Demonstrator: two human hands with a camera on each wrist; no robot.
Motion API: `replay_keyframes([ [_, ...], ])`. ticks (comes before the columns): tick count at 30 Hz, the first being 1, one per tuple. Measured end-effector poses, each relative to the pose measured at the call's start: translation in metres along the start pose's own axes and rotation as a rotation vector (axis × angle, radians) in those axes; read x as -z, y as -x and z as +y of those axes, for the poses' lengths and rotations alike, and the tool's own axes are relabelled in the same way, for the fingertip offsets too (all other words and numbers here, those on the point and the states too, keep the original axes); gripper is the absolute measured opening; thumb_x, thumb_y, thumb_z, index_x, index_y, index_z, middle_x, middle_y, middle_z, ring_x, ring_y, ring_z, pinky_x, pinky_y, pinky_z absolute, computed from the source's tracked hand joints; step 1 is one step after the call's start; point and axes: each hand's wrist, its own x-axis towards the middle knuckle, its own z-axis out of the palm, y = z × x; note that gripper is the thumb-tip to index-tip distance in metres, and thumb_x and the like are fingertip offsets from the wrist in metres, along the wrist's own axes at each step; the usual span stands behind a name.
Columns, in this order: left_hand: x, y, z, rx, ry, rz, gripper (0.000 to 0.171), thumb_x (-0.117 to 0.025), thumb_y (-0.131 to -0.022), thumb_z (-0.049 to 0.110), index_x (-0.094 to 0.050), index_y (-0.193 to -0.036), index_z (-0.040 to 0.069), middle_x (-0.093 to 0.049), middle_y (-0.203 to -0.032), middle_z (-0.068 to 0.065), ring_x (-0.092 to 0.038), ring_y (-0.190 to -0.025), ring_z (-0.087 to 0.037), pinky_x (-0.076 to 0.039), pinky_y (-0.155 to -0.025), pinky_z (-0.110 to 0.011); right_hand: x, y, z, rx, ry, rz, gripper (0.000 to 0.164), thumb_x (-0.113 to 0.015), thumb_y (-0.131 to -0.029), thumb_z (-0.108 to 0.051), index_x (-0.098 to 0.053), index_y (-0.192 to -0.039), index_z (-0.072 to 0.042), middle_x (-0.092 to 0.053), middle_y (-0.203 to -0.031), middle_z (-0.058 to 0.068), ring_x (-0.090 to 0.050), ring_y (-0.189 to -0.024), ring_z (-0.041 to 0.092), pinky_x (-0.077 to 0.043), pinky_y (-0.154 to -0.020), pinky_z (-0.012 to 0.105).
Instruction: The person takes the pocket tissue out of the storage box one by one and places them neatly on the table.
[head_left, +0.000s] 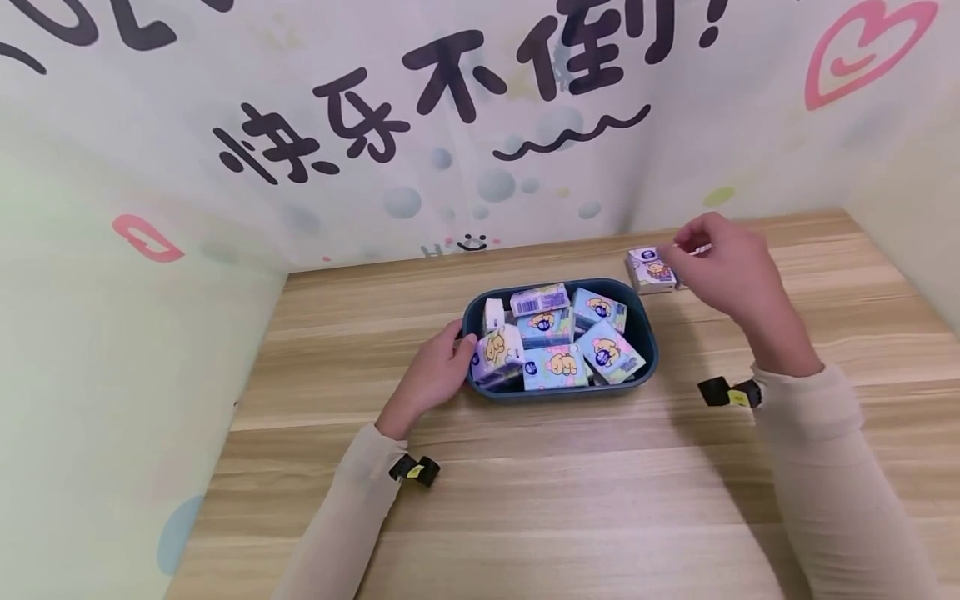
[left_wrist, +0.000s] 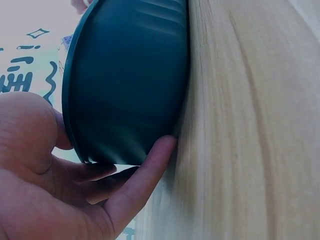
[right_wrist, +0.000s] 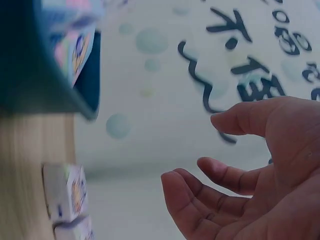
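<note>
My left hand (head_left: 437,375) grips the left end of a dark teal plastic basket (head_left: 562,395), its thumb over the rim. In the left wrist view the fingers lie against the outer wall of the basket (left_wrist: 125,85). Several small tissue packs (head_left: 555,367) in blue and purple wrappers fill it. Behind the basket's right corner, my right hand (head_left: 731,262) hovers above two tissue packs on the table. One such pack (head_left: 651,272) shows plainly; the other is mostly hidden. In the right wrist view the right hand (right_wrist: 250,185) has spread, half-bent fingers with nothing between them.
The wood-grain table (head_left: 540,500) meets a printed backdrop (head_left: 450,167) with large dark characters, just behind the basket and loose packs. A pale wall (head_left: 97,350) borders the left side, another (head_left: 907,192) the right.
</note>
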Motion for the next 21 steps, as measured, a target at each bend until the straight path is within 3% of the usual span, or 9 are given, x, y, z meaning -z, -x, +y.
replay_keyframes([
  [3, 0.001, 0.0, 0.0, -0.005, 0.001, 0.0, 0.058, -0.043, -0.12, 0.036, -0.043, -0.167, 0.001, -0.057, -0.159, -0.021, -0.061, -0.129, -0.036, -0.049, -0.114, -0.06, -0.006, 0.007, -0.017, 0.052, 0.013, -0.028, 0.057, -0.061, -0.11, -0.047, -0.06, -0.136, 0.004, -0.064, -0.131, 0.026, -0.06, -0.121, 0.046, -0.052, -0.086, 0.051],
  [12, 0.003, 0.001, 0.004, -0.019, 0.009, 0.012, 0.055, -0.044, -0.12, 0.032, -0.045, -0.165, 0.001, -0.06, -0.155, -0.021, -0.061, -0.123, -0.036, -0.052, -0.11, -0.058, -0.027, 0.022, -0.058, 0.152, -0.002, -0.106, 0.046, -0.069, -0.108, -0.04, -0.066, -0.131, -0.001, -0.071, -0.126, 0.019, -0.068, -0.119, 0.04, -0.057, -0.093, 0.057],
  [21, 0.001, 0.002, 0.005, 0.002, 0.015, 0.01, 0.055, -0.044, -0.12, 0.032, -0.045, -0.165, 0.001, -0.058, -0.158, -0.021, -0.061, -0.132, -0.035, -0.047, -0.116, -0.06, -0.056, 0.032, -0.085, 0.237, 0.009, -0.188, 0.038, -0.075, -0.106, -0.031, -0.07, -0.127, -0.001, -0.073, -0.118, 0.015, -0.07, -0.108, 0.034, -0.058, -0.091, 0.052],
])
